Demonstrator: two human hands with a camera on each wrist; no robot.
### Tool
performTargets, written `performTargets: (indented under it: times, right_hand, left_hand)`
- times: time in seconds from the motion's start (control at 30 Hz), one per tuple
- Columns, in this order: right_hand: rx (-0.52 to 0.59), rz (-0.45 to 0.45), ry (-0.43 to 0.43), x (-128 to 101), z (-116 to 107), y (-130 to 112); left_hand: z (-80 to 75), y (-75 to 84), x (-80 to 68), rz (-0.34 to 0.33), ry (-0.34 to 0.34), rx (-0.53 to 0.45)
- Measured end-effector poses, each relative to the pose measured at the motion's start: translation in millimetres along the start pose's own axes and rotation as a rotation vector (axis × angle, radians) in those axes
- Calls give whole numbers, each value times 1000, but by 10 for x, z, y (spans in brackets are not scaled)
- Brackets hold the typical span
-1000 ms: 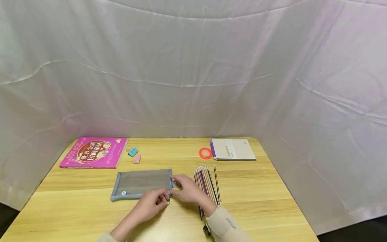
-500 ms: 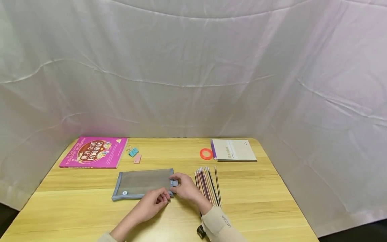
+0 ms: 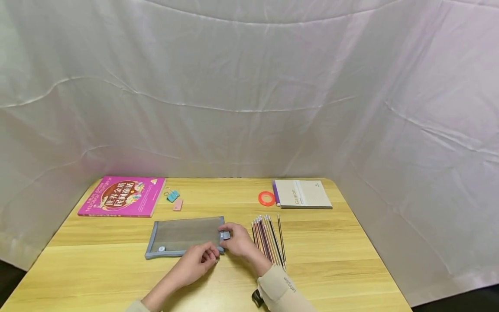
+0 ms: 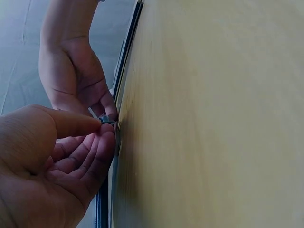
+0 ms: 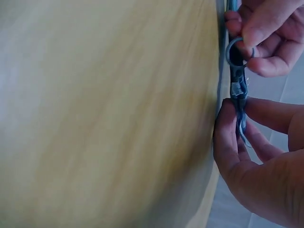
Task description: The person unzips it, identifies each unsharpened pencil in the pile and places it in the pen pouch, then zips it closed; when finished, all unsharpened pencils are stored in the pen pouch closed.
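Note:
A grey-blue mesh zipper pouch (image 3: pixel 183 234) lies flat on the table, in front of me. At its near right corner my left hand (image 3: pixel 196 262) pinches a small metal ring (image 5: pixel 228 50), the zipper pull, between thumb and fingertips. My right hand (image 3: pixel 238 240) pinches the pouch's right end beside a small blue tab (image 3: pixel 226 235); the right wrist view has thumb and fingers on either side of the pouch's edge. Just to the right of that hand lies a row of several pencils (image 3: pixel 269 242), partly covered by the forearm.
At the back left are a pink book (image 3: pixel 122 197), teal binder clips (image 3: pixel 173 196) and a pink eraser (image 3: pixel 177 205). A red-orange tape roll (image 3: pixel 260 199), a purple pen (image 3: pixel 276 193) and a notebook (image 3: pixel 308 193) lie at the back right. Pale curtains (image 3: pixel 249 108) enclose the table.
My right hand has shifted slightly at the pouch's right end, and the blue tab shows more fully. The left hand keeps its place at the corner. The view has shifted a little.

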State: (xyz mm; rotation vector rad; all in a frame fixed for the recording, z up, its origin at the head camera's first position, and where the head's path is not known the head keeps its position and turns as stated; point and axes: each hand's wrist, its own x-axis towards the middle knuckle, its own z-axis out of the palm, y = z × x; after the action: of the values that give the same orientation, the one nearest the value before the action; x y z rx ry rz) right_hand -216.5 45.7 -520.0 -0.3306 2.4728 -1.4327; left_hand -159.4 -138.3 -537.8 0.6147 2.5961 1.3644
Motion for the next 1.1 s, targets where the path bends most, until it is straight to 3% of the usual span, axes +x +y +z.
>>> performTargets:
  times: [0.23, 0.47, 0.83, 1.1]
  right_hand:
    - [-37, 15, 14, 6, -19, 37]
    - [-44, 26, 28, 13, -63, 87]
    - [-102, 18, 56, -11, -245, 180]
    - [-95, 44, 84, -32, -353, 212]
  left_hand:
    - [-42, 22, -23, -16, -2, 18]
    - [-172, -60, -135, -37, 31, 36]
    - [-604, -304, -492, -29, 118, 113]
    - [-953, -436, -694, -134, 172, 206]
